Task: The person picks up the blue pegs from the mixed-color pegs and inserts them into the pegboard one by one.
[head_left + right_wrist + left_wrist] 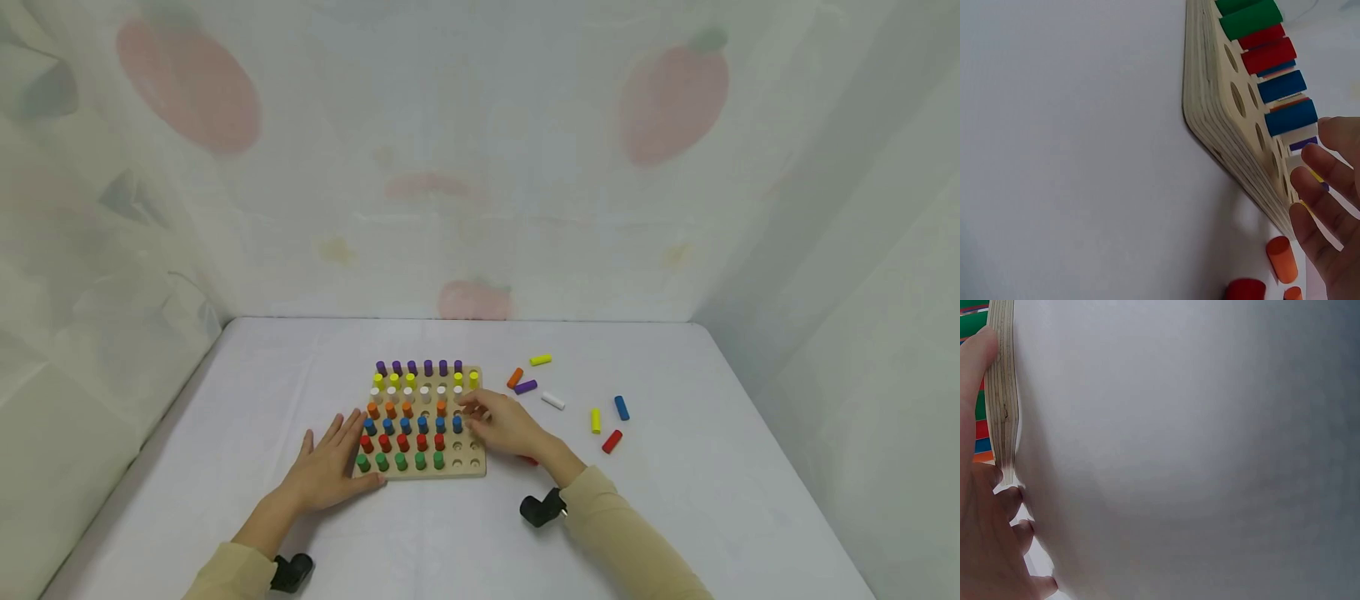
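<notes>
A wooden pegboard (pixel 469 472) stands on the table, its coloured pegs upright in rows by colour. Bare holes show mainly at its right side. My left hand (pixel 324 471) lies along the board's left side with fingers extended, the thumb at the front left corner. My right hand (pixel 504 421) hovers over the right part of the board, thumb and forefinger apart. Its fingertips are right by the end white peg (pixel 458 392) and the end blue peg (pixel 457 424). In the right wrist view the thumb (pixel 1339 134) is close to a blue peg (pixel 1291 117), with no peg between the fingers.
Loose pegs lie right of the board: orange (pixel 515 377), purple (pixel 526 387), white (pixel 553 401), blue (pixel 622 407) and red (pixel 612 442), plus two yellow ones (pixel 541 360). Another red peg (pixel 529 460) is partly hidden under the right wrist. White cloth (pixel 480 208) walls surround the table.
</notes>
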Tool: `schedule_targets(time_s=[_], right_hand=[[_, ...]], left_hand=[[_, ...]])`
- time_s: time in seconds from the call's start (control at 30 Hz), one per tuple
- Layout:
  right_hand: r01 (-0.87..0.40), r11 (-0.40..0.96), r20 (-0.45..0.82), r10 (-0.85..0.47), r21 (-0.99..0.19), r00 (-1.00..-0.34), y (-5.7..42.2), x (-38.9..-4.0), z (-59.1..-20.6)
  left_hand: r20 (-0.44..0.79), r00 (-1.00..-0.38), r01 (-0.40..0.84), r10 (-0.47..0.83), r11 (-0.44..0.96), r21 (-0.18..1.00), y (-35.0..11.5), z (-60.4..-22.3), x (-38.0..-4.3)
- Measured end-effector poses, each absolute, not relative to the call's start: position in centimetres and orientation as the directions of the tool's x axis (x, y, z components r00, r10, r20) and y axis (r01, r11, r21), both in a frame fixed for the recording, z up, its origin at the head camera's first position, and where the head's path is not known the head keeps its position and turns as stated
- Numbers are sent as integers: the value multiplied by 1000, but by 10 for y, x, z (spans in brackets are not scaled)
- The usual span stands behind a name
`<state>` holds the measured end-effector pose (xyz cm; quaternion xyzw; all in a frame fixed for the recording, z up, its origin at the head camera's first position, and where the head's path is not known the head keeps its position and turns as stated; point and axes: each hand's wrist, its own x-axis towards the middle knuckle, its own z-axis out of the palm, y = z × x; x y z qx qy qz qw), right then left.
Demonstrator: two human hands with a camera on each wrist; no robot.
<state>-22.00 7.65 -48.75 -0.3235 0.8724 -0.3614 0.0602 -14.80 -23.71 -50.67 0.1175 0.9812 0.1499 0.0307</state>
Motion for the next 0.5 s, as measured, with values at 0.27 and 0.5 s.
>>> schedule_targets(time_s=[0.27, 0.5], right_hand=[[-514, 531, 172, -564, -674, -808, 96, -221, -477], [-538, 534, 234, -533, -652, -813, 121, -226, -471]], left_hand=[[-29, -972, 214, 234, 926, 310, -238, -505, -147], [-29, -973, 210, 231, 926, 314, -236, -504, -143]])
